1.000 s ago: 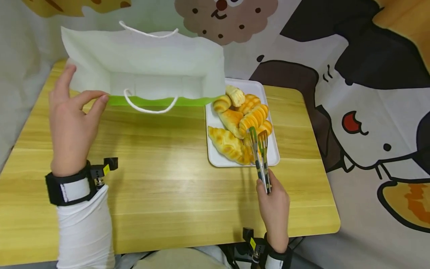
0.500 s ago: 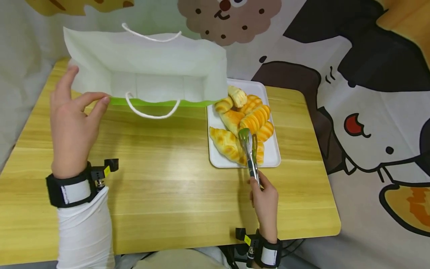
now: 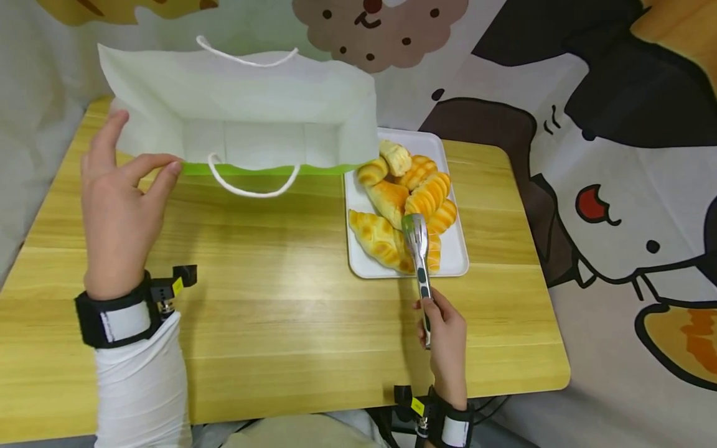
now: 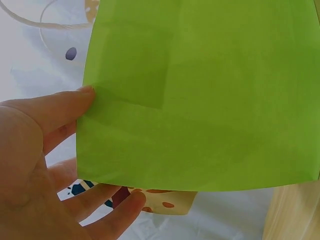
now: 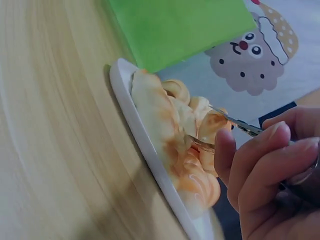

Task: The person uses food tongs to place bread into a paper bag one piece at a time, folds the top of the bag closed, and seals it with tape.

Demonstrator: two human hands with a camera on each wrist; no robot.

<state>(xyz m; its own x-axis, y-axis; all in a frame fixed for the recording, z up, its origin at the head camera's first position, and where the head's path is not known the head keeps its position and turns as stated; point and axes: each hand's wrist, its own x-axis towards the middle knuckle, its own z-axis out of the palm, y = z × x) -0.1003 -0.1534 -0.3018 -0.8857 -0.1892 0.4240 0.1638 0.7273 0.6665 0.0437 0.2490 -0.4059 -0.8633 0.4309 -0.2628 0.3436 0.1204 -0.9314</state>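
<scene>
My left hand (image 3: pixel 123 211) pinches the near left edge of a paper bag (image 3: pixel 269 93), white inside and green outside, with white rope handles. The bag's mouth gapes toward the head camera, and no item shows inside it. In the left wrist view the bag's green side (image 4: pixel 200 100) fills most of the frame, thumb at its edge. My right hand (image 3: pixel 447 342) grips metal tongs (image 3: pixel 421 261) by the handles. Their tips reach over several bread rolls and pastries (image 3: pixel 428 193) on a white tray (image 3: pixel 358 266). In the right wrist view the tong arms stand apart over the bread (image 5: pixel 185 130).
The wooden table (image 3: pixel 269 323) carries the tray on its right half, partly under the bag's right corner. A cartoon-printed cloth (image 3: pixel 616 205) hangs behind and to the right. Each wrist wears a black strap (image 3: pixel 114 317) with a small camera.
My right hand has shifted a little left and the tongs have turned, their tips moving left from the right-hand pastries. The left hand and the bag stay nearly still.
</scene>
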